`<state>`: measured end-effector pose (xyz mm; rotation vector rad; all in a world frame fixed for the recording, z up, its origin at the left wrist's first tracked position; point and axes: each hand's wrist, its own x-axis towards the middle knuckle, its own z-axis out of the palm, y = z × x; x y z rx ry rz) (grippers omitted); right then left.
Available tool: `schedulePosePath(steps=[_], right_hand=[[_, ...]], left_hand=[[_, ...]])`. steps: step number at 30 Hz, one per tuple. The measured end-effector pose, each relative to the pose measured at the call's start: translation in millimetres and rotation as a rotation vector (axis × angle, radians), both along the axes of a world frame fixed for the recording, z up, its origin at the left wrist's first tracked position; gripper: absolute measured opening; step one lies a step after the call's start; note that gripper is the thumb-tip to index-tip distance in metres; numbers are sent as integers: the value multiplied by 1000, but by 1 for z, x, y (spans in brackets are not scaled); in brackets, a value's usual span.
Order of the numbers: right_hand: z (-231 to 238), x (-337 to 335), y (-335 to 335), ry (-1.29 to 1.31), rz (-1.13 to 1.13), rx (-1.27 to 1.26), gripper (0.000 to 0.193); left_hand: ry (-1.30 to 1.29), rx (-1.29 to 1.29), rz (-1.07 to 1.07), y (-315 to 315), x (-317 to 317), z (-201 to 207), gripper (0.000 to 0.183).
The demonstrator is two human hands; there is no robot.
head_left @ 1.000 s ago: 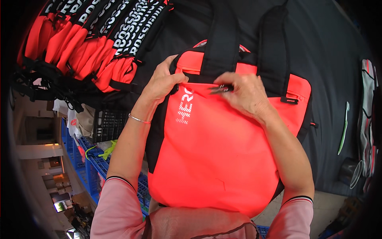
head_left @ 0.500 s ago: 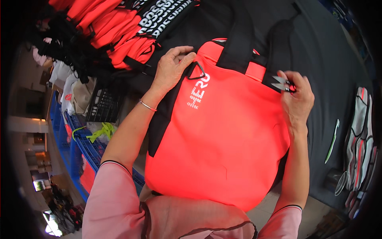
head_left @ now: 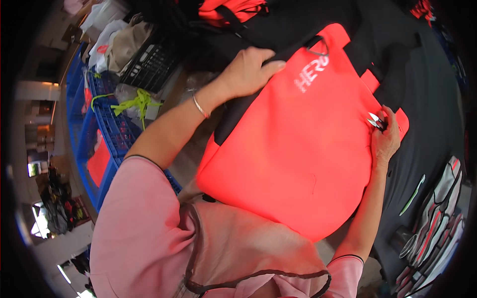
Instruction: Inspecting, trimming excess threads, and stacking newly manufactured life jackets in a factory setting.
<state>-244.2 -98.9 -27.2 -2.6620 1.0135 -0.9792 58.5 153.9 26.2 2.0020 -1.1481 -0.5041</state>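
Over black cloth (head_left: 426, 136), the right hand (head_left: 388, 139) gripped snips (head_left: 381, 125) pointing left; by the half-open left hand (head_left: 247, 73), a bag (head_left: 298, 149) slanted up-right

On our left we see a black crate (head_left: 151, 63) and a lime-green strip (head_left: 143, 101) by blue racking (head_left: 116, 133) — on our right, a toothbrush (head_left: 412, 195) near a cup (head_left: 401, 242).

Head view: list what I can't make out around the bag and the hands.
- Head view: underside of the bright coral-red fabric bag, hidden by its own upper face.
- Head view: handles of the small silver-bladed snips, mostly covered by the right hand.
- Head view: rest of the red-and-black fabric pile, cut off by the top edge.
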Motion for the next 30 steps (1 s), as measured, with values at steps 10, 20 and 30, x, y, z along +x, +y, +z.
schedulePosePath(steps=[10,20,30], right_hand=[[-6,-8,-6,-164,-31,101,18],[57,100,97,-483,101,568,10],[83,143,187,-103,295,916,14]], left_hand=[[848,-243,230,130,8,-52,61],[826,-50,39,166,-64,-49,114],[200,-449,326,148,-53,-50,68]])
